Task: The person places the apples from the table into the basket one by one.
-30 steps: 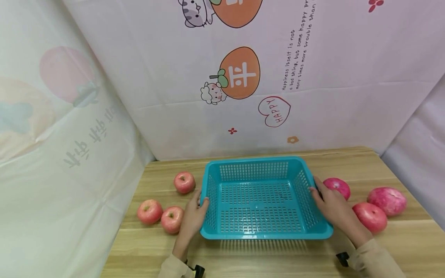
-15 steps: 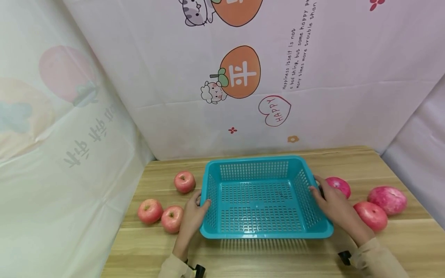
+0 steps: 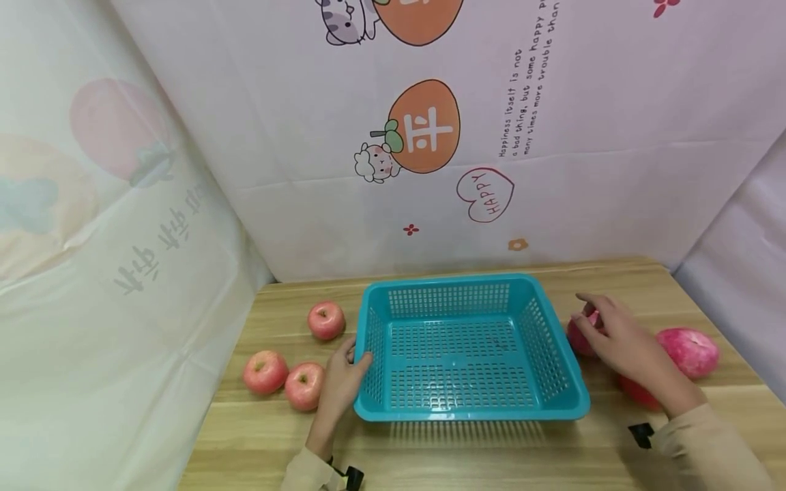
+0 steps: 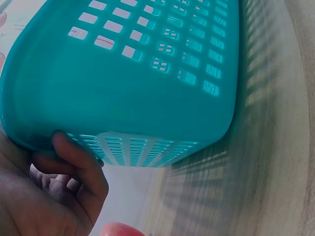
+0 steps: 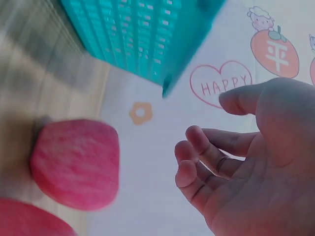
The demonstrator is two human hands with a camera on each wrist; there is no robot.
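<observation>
A blue-green plastic basket [image 3: 473,414] with slotted walls stands in the middle of the table, with nothing inside it. My left hand [image 3: 340,382] grips its left rim, thumb over the top and fingers curled beneath, as the left wrist view shows. My right hand [image 3: 626,348] is off the basket, fingers loosely bent and apart, holding nothing. It hovers over a pink-red fruit [image 3: 579,342] at the basket's right side, partly covering it in the head view. In the right wrist view this pink fruit [image 5: 76,164] sits apart from the fingers.
Three red apples, a rear one [image 3: 326,320], a left one [image 3: 265,372] and one by my left wrist [image 3: 304,387], lie left of the basket. Another pink fruit [image 3: 690,352] lies at the right; a red one [image 3: 638,392] is partly under my right forearm. A printed cloth [image 3: 295,225] hangs behind.
My right hand has let go of the basket's right rim and moved to the right, over the pink-red fruit. The left hand and the basket have stayed in place.
</observation>
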